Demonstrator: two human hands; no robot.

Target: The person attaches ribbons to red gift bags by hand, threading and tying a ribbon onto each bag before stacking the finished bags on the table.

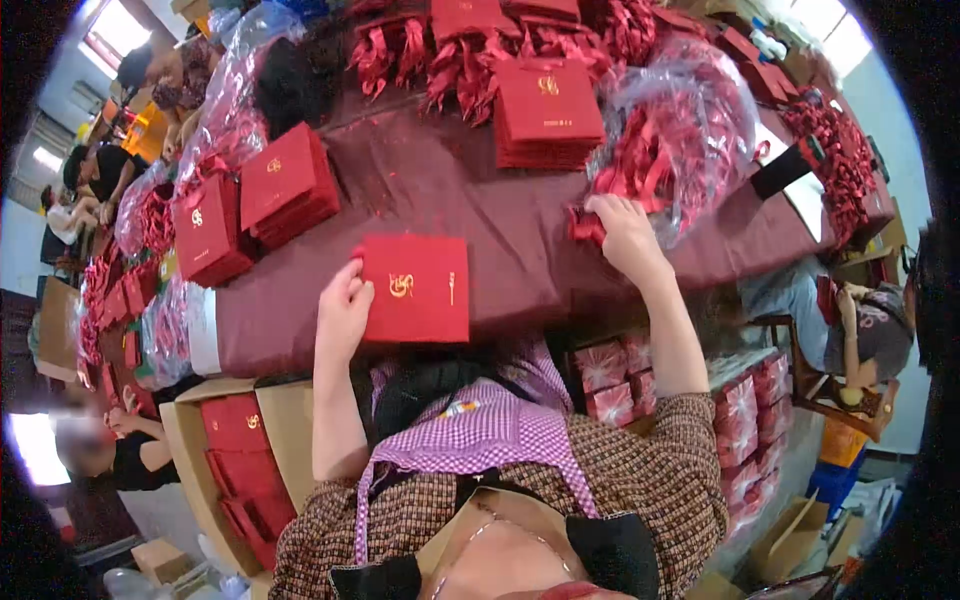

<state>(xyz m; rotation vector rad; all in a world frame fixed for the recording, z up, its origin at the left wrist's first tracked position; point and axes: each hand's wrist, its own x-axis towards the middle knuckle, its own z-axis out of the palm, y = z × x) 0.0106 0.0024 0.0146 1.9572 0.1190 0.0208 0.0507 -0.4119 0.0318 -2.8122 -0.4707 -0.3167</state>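
Note:
A flat red gift bag (425, 290) with a gold emblem lies turned sideways at the near edge of the cloth-covered table. My left hand (345, 308) is closed on its left edge, thumb and fingers pinched together. To the right, my right hand (627, 235) has its fingers closed on red ribbon (586, 226) beside an open clear plastic bag (690, 120) full of such ribbons. The fingertips there are partly hidden.
Stacks of red bags stand at the back (548, 112) and on the left (285, 185). Ribboned bags (470, 65) pile up at the far edge. Below are an open carton (185, 440) of red bags and patterned red boxes (740, 430). Several people sit around, one person (870, 330) at right.

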